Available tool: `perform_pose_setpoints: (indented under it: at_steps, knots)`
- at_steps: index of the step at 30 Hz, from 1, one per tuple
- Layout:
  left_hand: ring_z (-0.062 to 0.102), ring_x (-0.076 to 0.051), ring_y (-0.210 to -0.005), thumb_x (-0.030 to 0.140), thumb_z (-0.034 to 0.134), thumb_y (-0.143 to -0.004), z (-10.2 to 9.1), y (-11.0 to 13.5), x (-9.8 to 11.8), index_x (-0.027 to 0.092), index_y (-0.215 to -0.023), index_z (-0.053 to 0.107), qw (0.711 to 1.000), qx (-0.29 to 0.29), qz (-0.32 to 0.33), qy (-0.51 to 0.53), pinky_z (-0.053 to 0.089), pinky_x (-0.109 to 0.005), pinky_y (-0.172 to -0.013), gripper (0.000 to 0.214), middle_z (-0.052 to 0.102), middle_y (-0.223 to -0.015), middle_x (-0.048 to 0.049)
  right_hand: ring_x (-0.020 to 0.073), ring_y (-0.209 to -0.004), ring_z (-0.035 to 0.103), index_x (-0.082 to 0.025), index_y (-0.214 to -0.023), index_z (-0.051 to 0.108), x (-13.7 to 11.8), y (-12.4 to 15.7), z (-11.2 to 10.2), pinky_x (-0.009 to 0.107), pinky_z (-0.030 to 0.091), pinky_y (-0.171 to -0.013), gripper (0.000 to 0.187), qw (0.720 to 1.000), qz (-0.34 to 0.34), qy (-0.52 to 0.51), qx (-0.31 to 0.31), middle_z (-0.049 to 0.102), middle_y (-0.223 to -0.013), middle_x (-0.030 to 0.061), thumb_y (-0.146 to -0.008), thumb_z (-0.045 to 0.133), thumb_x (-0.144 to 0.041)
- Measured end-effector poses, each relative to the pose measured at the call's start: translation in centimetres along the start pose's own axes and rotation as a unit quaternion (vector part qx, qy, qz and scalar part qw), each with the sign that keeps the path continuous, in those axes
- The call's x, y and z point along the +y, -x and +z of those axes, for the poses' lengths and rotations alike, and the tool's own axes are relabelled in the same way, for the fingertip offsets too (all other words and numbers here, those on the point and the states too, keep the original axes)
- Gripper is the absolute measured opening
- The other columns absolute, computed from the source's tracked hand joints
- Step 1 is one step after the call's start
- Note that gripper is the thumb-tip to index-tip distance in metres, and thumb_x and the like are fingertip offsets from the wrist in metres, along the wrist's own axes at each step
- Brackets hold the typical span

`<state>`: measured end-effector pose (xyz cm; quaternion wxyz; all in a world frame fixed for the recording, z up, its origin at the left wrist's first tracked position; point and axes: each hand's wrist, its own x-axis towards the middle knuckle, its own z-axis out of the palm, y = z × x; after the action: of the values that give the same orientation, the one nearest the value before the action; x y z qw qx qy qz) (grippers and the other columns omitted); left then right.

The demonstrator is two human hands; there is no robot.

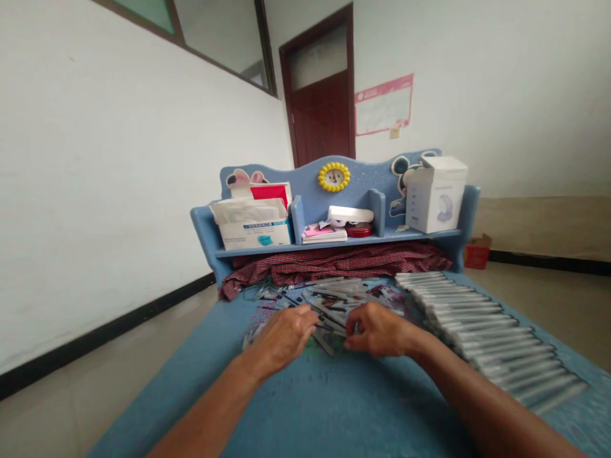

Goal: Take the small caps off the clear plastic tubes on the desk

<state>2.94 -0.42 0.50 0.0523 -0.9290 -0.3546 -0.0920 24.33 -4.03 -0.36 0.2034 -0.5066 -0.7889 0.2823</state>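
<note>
Both of my hands rest on a blue desk top [334, 407], at the near edge of a loose pile of thin grey pen-like sticks [334, 296]. My left hand [281, 334] has its fingers curled down onto the sticks, and a few stick ends poke out from under its fingertips. My right hand [377, 329] is also curled, its fingers pinched together against the pile; what it grips is hidden. The hands are a few centimetres apart.
A long neat row of grey sticks [487, 337] lies along the desk's right side. Behind the pile lie a red checked cloth [344, 262] and a blue shelf [334, 238] holding a mask box [255, 232], books, a white box [435, 194] and a small yellow clock [333, 177].
</note>
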Motion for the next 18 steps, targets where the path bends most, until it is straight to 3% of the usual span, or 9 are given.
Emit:
perform_pose_setpoints:
  at_steps: [3,7,13,16,18]
  knots:
    - [0.056,-0.014,-0.074,0.018,0.041,-0.083,-0.4,-0.2,-0.5,0.016,-0.082,0.062,1.000,0.026,-0.010,0.013,0.042,-0.024,-0.069,0.021,0.059,-0.078,-0.0048,0.0082,-0.037,0.047,-0.013,-0.084,0.059,1.3,0.0,-1.3,0.018,0.034,-0.038,0.025,0.986,0.020,-0.166,-0.017,0.053,-0.045,-0.0045,-0.065,0.058,-0.029]
    - [0.057,-0.013,-0.075,0.019,0.044,-0.081,-0.5,-0.5,0.1,0.016,-0.086,0.064,0.997,0.047,-0.020,0.058,0.043,-0.023,-0.069,0.021,0.062,-0.079,-0.0047,0.0092,-0.040,0.052,-0.013,-0.080,0.057,1.6,-0.5,-0.9,0.019,0.040,-0.042,0.028,0.947,-0.023,-0.320,0.030,0.057,-0.048,-0.0040,-0.060,0.065,-0.030]
    - [0.059,-0.014,-0.076,0.022,0.046,-0.080,-1.6,-1.5,1.9,0.017,-0.084,0.064,0.991,0.087,-0.025,0.100,0.044,-0.023,-0.071,0.019,0.065,-0.081,-0.0037,0.0099,-0.051,0.058,-0.012,-0.072,0.059,0.1,-0.4,-1.1,0.020,0.044,-0.050,0.022,0.873,-0.119,-0.441,0.169,0.064,-0.057,0.0000,-0.062,0.066,-0.030]
    - [0.059,-0.013,-0.076,0.024,0.047,-0.079,-2.8,-2.5,3.0,0.018,-0.082,0.064,0.989,0.104,-0.032,0.101,0.044,-0.022,-0.071,0.018,0.065,-0.081,-0.0031,0.0124,-0.053,0.061,-0.013,-0.083,0.058,0.1,0.0,-2.0,0.021,0.045,-0.049,0.031,0.836,-0.133,-0.495,0.195,0.066,-0.060,0.0005,-0.059,0.070,-0.028]
    - [0.059,-0.013,-0.074,0.024,0.047,-0.080,-3.7,-3.3,3.8,0.017,-0.082,0.065,0.990,0.107,-0.012,0.087,0.044,-0.021,-0.070,0.019,0.065,-0.079,-0.0028,0.0128,-0.050,0.061,-0.013,-0.082,0.057,0.3,0.2,-2.5,0.022,0.045,-0.047,0.029,0.826,-0.135,-0.508,0.201,0.066,-0.058,0.0008,-0.060,0.069,-0.029]
